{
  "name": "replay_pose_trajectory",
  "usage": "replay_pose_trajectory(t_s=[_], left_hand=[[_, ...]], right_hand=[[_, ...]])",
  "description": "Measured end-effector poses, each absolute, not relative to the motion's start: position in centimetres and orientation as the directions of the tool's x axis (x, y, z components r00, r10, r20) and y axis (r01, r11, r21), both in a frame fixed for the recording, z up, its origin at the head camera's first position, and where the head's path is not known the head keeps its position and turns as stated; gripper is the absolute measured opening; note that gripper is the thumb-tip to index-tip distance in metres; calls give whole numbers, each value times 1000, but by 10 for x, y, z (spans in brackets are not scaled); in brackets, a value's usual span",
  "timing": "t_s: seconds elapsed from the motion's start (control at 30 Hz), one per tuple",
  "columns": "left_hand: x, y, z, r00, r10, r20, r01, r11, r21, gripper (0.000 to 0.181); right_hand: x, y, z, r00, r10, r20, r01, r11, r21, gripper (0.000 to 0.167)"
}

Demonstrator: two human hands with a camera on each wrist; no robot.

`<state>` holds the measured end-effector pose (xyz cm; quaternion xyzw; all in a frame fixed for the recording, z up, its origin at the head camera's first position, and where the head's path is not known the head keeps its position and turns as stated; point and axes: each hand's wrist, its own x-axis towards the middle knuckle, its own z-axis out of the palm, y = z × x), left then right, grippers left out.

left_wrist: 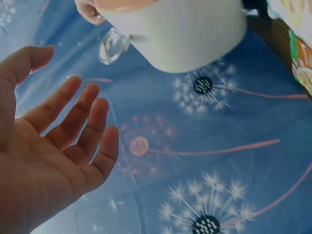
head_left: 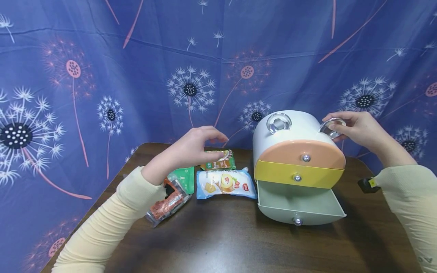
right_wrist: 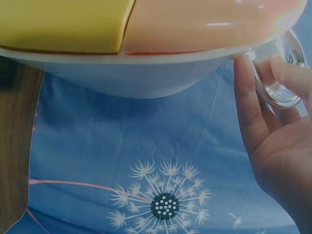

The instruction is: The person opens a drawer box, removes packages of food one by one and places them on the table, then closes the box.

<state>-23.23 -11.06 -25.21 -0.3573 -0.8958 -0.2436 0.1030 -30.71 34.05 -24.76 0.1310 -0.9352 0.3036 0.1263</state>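
A small white drawer cabinet (head_left: 288, 127) stands on the table with orange, yellow and green drawers, each with a round clear knob. Its lowest green drawer (head_left: 302, 216) is pulled out, and no items show inside. Two shiny ring-shaped ears stick up from its top. With thumb and fingers my right hand (head_left: 363, 129) pinches the right ear (right_wrist: 278, 73); the left ear (head_left: 279, 123) stands free. My left hand (head_left: 186, 149) hovers above the snack packets, fingers loosely bent and holding nothing. In the left wrist view its palm (left_wrist: 44, 170) shows bare.
Left of the cabinet lie a blue and white snack packet (head_left: 225, 184), a green and brown packet (head_left: 222, 161), a green packet (head_left: 186, 178) and a clear-wrapped reddish packet (head_left: 167, 204). A blue dandelion-print cloth (head_left: 153, 76) hangs behind the brown table (head_left: 211, 235).
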Motion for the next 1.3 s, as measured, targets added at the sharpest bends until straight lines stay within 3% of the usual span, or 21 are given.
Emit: replay_pose_trajectory(t_s=[0.2,0.67,1.07,1.3], left_hand=[[-225,-92,-253,-662,616,428,749,564,347,35],[-215,-52,-272,-442,699,562,888,430,163,35],[-204,-19,-296,-330,756,565,928,369,50,42],[-202,-2,-308,-309,769,560,936,350,36,44]], right_hand=[[-307,341,-248,-933,-175,315,-328,775,-540,37],[-305,342,-249,-938,-172,303,-317,781,-538,39],[-305,342,-249,-933,-177,314,-332,763,-554,34],[-306,341,-248,-932,-181,312,-334,764,-552,34]])
